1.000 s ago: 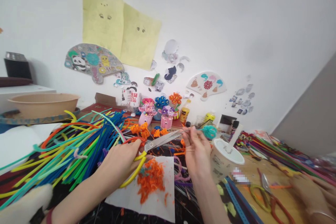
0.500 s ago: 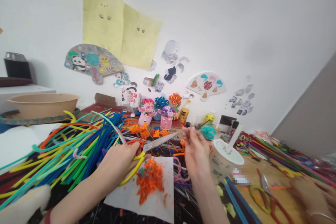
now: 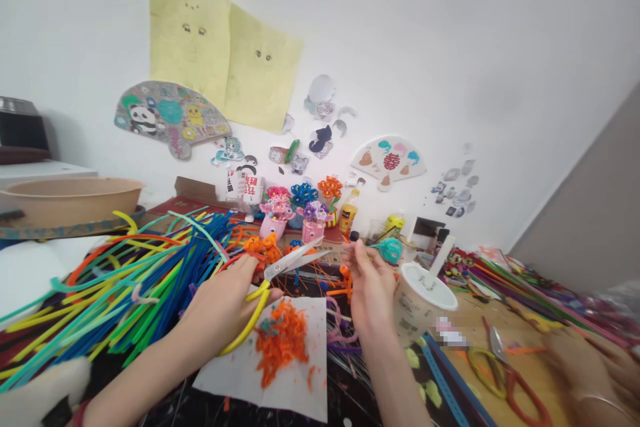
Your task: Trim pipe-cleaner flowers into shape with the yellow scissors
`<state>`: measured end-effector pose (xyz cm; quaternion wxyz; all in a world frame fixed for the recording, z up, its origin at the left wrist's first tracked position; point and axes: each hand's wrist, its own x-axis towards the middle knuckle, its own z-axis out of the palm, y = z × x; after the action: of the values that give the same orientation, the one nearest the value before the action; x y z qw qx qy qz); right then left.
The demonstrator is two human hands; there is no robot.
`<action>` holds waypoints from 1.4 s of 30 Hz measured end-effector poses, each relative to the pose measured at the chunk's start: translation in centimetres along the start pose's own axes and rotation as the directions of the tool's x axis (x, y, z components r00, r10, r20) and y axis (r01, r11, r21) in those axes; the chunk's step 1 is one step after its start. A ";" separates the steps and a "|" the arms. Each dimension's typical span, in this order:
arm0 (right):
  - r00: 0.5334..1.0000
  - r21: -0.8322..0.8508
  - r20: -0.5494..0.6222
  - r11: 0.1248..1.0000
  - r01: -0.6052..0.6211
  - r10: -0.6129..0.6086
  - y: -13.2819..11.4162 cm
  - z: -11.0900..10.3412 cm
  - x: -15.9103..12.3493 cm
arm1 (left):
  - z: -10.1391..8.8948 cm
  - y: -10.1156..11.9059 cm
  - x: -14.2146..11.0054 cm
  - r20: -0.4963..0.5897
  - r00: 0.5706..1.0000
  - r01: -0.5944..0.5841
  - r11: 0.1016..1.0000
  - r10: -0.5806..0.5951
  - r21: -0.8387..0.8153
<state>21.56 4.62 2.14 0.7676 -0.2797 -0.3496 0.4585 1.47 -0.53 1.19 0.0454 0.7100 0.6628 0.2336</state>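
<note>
Holding scissors (image 3: 277, 270) with blades apart in the left hand (image 3: 223, 297), showing orange trimmings (image 3: 283, 343) already cut on paper (image 3: 315, 390). Pinching a formed teal pompom (image 3: 390, 251) by its stem in the right-hand grip (image 3: 371, 273), leaving any remaining trimming unclear.

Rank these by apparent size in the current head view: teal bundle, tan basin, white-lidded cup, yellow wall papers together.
1. Yellow wall papers together
2. Tan basin
3. White-lidded cup
4. Teal bundle

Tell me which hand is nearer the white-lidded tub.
Right. The right hand is beside the tub; the left hand, holding scissors, is farther off, across the paper.
</note>
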 end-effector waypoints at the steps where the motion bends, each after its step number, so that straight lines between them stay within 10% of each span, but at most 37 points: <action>1: 1.000 -0.004 0.005 1.000 -0.006 0.006 0.0 0.0 0.0 | -0.2 0.1 0.0 -0.005 1.000 0.030 1.000 -0.030 -0.005; 10: 1.000 -0.067 0.002 0.997 -0.030 0.030 0.2 0.2 -0.2 | -0.1 -0.1 0.3 -0.056 0.993 0.094 0.973 -0.108 -0.209; 16: 0.995 -0.150 0.098 0.988 -0.022 0.037 0.2 0.7 -0.9 | 0.9 -0.1 0.6 0.140 0.989 0.122 0.735 -0.037 -0.667; 31: 0.976 -0.278 0.200 0.960 -0.032 0.090 2.0 1.2 -1.8 | 0.9 0.8 -0.2 0.166 0.979 0.031 0.719 0.118 -0.694; 42: 0.982 -0.331 0.180 0.944 0.004 0.059 1.6 0.7 -1.1 | -0.2 1.2 -0.2 0.097 0.995 0.060 0.784 0.000 -0.617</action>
<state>19.89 4.41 1.07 0.6675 -0.3646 -0.4879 0.4284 2.47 -0.94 1.78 0.3096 0.6551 0.5580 0.4046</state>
